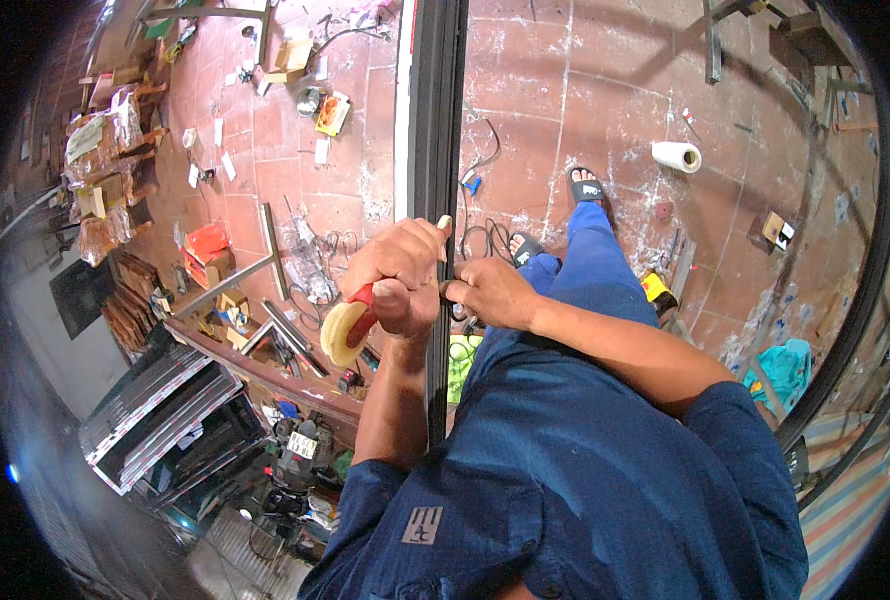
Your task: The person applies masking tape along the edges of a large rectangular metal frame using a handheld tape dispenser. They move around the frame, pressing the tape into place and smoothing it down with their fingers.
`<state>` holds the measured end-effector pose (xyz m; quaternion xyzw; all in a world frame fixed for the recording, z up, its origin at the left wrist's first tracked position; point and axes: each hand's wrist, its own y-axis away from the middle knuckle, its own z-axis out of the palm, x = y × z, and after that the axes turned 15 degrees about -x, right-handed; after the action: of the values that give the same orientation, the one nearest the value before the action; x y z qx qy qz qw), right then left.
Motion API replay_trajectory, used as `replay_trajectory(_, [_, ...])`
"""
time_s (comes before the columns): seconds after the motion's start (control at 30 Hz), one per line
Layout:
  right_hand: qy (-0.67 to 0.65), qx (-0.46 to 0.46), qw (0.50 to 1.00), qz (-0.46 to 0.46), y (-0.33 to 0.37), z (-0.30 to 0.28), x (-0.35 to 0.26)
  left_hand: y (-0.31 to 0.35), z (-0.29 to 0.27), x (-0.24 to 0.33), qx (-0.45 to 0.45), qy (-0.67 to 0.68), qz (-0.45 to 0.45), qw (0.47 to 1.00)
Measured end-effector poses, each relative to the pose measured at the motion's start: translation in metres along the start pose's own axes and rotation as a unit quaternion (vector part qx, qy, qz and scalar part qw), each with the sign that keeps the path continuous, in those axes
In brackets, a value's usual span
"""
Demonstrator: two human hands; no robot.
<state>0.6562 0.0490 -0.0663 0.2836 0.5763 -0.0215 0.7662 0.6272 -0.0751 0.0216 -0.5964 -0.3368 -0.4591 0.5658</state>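
My left hand (pixel 400 275) is closed around a hand tool with a red and cream-coloured body (pixel 347 330); its rounded cream end sticks out below the fist, and its working end is hidden. That fist is against a long black grooved frame bar (pixel 433 120), which runs from the top of the view down to my body. On the bar's right side, my right hand (pixel 492 292) has its fingers bent and pressed together at the edge. Whatever lies between those fingertips is too small and dark to make out.
Around my sandalled feet, a loose cable (pixel 485 150) lies on the red tiles. A white roll (pixel 676 156) lies farther right, and a teal cloth (pixel 780 370) near the right rim. Metal lengths (pixel 223 285), an open cardboard box (pixel 291 60) and a motorbike (pixel 295 470) are at left.
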Motion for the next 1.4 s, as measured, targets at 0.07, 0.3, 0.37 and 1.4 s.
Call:
replay_trajectory(0.07, [0.006,0.000,1.000,0.005,-0.002,0.003,0.005,0.005,-0.003,-0.012,0.004,-0.008,0.006,1.000])
replay_trajectory(0.3, [0.020,0.032,0.999,-0.011,0.001,0.004,0.001,0.005,-0.007,-0.020,0.021,0.031,-0.014,0.999])
replay_trajectory(0.37, [0.030,0.027,0.999,0.005,0.000,0.004,0.001,0.002,-0.008,-0.022,0.019,0.049,-0.008,0.999])
replay_trajectory(1.4, [0.007,0.017,1.000,-0.015,0.000,0.003,0.003,0.020,0.004,-0.013,0.039,-0.010,-0.007,0.999])
